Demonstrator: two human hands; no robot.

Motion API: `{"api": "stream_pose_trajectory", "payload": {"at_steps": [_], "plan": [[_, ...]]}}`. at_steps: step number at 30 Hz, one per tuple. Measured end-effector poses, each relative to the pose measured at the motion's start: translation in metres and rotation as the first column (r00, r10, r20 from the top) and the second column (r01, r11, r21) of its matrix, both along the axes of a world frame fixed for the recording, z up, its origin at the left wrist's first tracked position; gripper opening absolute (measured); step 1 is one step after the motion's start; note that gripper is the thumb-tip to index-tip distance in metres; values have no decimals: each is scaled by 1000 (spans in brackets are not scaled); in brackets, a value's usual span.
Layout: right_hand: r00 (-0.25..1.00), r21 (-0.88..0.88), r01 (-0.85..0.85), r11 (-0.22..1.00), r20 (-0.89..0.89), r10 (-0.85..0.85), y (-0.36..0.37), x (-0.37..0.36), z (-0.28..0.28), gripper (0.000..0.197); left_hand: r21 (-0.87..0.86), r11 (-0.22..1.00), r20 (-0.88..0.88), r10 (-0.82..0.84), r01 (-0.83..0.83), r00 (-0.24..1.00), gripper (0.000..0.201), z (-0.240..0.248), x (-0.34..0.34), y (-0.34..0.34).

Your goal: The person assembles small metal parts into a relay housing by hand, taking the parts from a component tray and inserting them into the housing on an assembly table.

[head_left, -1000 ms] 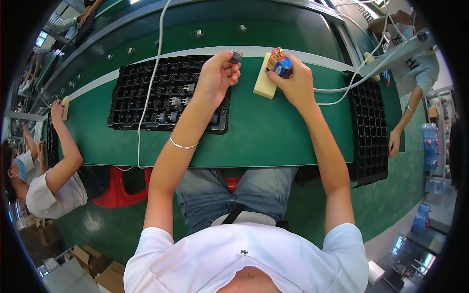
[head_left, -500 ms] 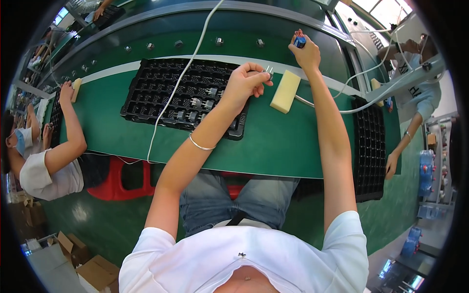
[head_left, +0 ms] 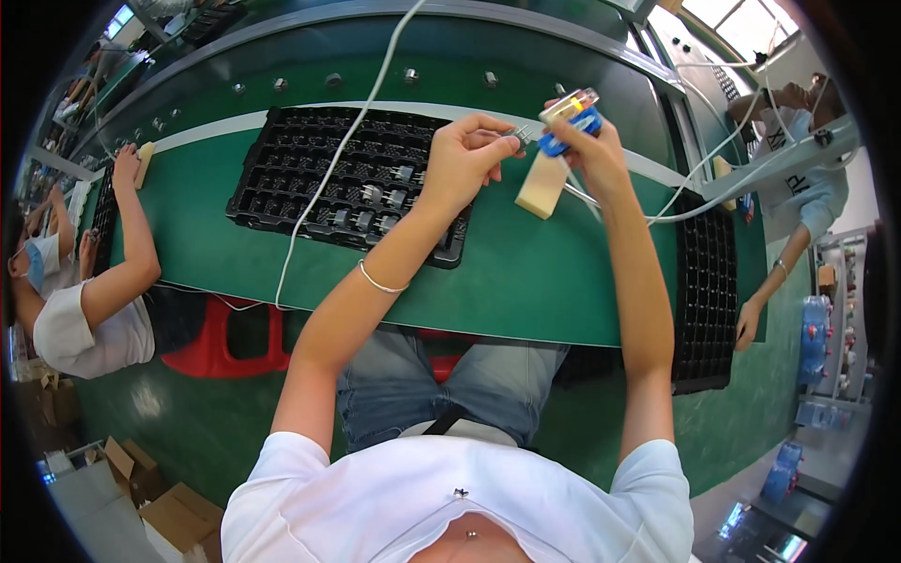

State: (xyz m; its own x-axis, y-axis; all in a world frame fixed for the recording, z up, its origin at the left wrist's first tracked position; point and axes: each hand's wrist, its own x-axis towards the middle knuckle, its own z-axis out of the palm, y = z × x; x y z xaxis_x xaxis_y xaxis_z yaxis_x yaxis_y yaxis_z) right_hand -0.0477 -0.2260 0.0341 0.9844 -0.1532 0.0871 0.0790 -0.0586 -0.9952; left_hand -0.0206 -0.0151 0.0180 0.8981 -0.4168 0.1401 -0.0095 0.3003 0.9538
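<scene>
My left hand (head_left: 465,159), a bracelet on its wrist, pinches a small plug part (head_left: 523,138) whose metal pins point right. Close beside it, my right hand (head_left: 601,155) grips a blue and yellow handheld device (head_left: 574,122) tilted toward the pins. I cannot tell whether device and pins touch. Below the two hands, a pale yellow block (head_left: 542,188) lies on the green table (head_left: 535,272), partly covered. Left of my left hand is a black compartment tray (head_left: 300,159) with several similar plug parts (head_left: 373,195) in its nearer right pockets.
A white cable (head_left: 343,155) hangs across the tray. Another black tray (head_left: 704,291) extends over the table's right edge. Several small metal pieces (head_left: 410,75) stand along the far ledge. People sit at both sides; a red stool (head_left: 221,342) is at left.
My right hand has come nearer and turned, bringing the blue device from the far side down to the plug part. My left hand still holds the plug part, barely shifted.
</scene>
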Motion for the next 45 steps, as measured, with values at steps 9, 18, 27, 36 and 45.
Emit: {"api": "stream_pose_trajectory", "payload": {"at_steps": [9,18,27,36,45], "plan": [[989,242,-101,965,-78,123,11,-45,-21,38,219,975,119,-71,43,990,20,0,-19,-5],[993,243,-51,969,-93,76,-6,-60,-16,39,493,847,429,-37,-200,902,42,11,-9,27],[921,-407,355,842,306,-241,1,-59,-29,49,869,-79,474,-143,-488,869,53,12,-6,138],[887,-589,442,676,399,-233,3,-59,-36,45,835,-17,543,-129,-549,830,31,11,-12,125],[888,-593,445,671,391,-243,4,-60,-35,43,829,287,524,-100,-480,846,18,14,-12,128]]}}
